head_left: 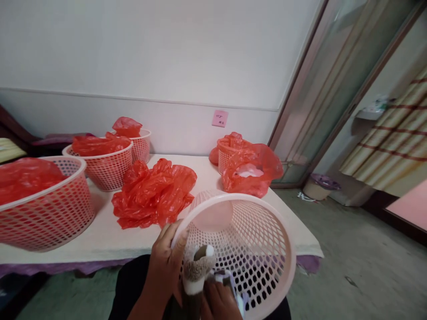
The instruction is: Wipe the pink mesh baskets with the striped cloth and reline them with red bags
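A pink mesh basket [256,213] lies tipped toward me, its open mouth facing up at me over my lap. My left hand [165,262] is closed on the left side of its rim, thumb inside. Low in the mouth, my right hand [220,300] has its fingers curled beside a small white, purple and dark thing [227,278]. What those fingers hold is partly hidden. Between my hands stands a fuzzy brown-and-white soft thing [199,269] with an olive lower part; its kind is unclear.
On the cream-covered table [110,240] lies a heap of red plastic bags [155,193]. Several pink baskets holding red bags stand at left, including a large basket [50,222]. At back right are a bag-filled basket [224,158] and an open red bag [248,178]. A bin [316,186] stands on the floor.
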{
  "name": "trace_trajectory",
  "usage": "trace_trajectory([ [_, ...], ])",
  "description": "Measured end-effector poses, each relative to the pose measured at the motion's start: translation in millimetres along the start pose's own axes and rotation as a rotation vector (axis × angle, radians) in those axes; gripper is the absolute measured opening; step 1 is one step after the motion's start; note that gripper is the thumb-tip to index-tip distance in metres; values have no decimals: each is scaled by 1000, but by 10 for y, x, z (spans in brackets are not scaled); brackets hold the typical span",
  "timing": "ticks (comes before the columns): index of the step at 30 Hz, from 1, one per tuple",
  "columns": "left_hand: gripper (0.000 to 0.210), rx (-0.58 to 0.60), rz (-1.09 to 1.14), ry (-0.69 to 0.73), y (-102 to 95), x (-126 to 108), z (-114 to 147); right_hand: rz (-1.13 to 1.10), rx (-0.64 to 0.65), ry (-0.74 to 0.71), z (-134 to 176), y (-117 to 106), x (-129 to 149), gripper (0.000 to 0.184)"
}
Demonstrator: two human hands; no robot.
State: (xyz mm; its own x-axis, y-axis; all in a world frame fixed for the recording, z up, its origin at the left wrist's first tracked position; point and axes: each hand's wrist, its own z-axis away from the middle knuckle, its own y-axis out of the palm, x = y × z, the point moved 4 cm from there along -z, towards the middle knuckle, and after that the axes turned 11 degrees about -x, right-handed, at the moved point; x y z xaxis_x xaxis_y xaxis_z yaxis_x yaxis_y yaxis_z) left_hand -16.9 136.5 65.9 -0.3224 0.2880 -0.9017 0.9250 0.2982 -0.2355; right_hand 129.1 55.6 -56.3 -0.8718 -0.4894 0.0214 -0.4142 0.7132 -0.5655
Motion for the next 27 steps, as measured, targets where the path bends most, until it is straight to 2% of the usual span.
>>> trace_trajectory([
  [2, 35, -30, 49, -68, 3, 10, 70, 5, -61, 4, -143, -31, 25, 24],
  [5, 40, -65, 144, -226, 7, 85, 238, -104, -118, 118, -437, -99, 96, 29],
  [8, 41, -106, 174, -289, -37, 167, 356, -273, -22, 159, -618, -58, 200, 40],
  [12, 29, -123, 111, -194, -156, 260, 350, -105, 99, 92, -498, 50, 203, 22],
  [15, 22, -120, 75, -97, -181, 297, 330, 29, 284, 19, -384, 89, 50, 18],
  [18, 18, -88, 63, 2, -115, 266, 356, 111, 535, 165, -426, 129, -257, 31],
  [20, 18, -74, 49, 52, -64, 227, 387, 145, 632, 308, -508, 198, -473, 39],
  [24, 24, -40, 15, 105, -11, 197, 451, 175, 630, 479, -658, 502, -774, 37],
  [27, 28, -14, -42, 191, 0, 198, 500, 106, 592, 541, -728, 762, -837, 34],
])
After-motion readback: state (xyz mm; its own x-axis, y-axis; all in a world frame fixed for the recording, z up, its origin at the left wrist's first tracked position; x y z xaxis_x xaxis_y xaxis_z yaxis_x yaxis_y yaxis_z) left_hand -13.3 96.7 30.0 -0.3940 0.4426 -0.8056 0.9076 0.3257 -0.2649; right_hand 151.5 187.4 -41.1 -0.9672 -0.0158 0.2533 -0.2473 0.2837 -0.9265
